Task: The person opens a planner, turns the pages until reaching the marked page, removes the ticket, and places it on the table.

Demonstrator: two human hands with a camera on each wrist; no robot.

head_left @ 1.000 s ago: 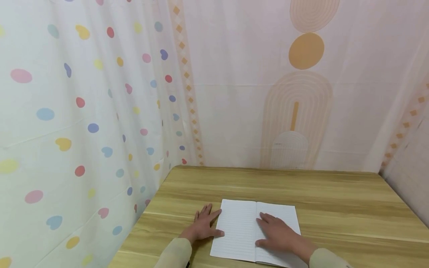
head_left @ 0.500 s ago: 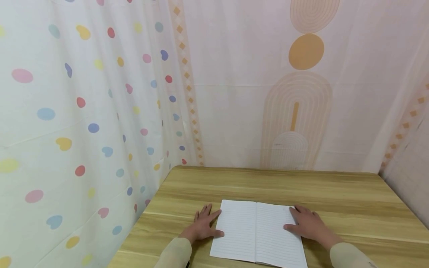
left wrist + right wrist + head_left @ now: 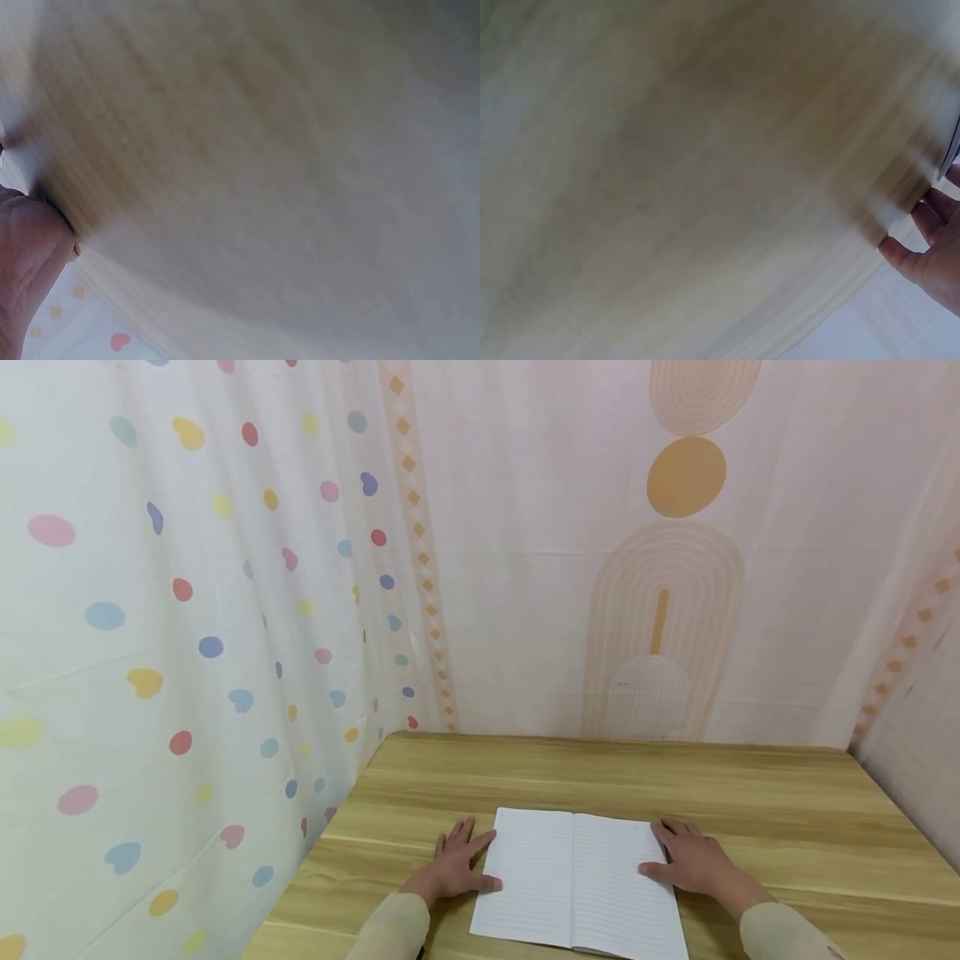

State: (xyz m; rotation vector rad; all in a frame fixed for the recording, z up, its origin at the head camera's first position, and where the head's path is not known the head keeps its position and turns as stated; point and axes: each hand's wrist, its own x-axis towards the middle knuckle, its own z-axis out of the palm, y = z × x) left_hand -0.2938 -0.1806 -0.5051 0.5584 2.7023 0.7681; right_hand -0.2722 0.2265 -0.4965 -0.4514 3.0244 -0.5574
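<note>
An open notebook [image 3: 573, 877] with white ruled pages lies flat on the wooden table. My left hand [image 3: 456, 865] rests at its left edge, thumb and forefinger touching the page border and the other fingers spread on the wood. At the right edge is my right hand [image 3: 693, 858], its thumb on the right page and its forefinger near the top right corner. In the left wrist view only part of the left hand [image 3: 30, 255] shows at the left border. The right wrist view catches the right hand's fingers [image 3: 928, 221] against the tabletop, near the notebook's edge.
The wood-grain table [image 3: 615, 772] extends behind the notebook and to both sides. A curtain with coloured dots [image 3: 210, 610] hangs along the left, and a pale patterned curtain [image 3: 525, 610] hangs behind the table's far edge.
My right hand has moved right, from the middle of the right page to the notebook's right edge, and has stayed nearly still since. The left hand and the notebook have not moved.
</note>
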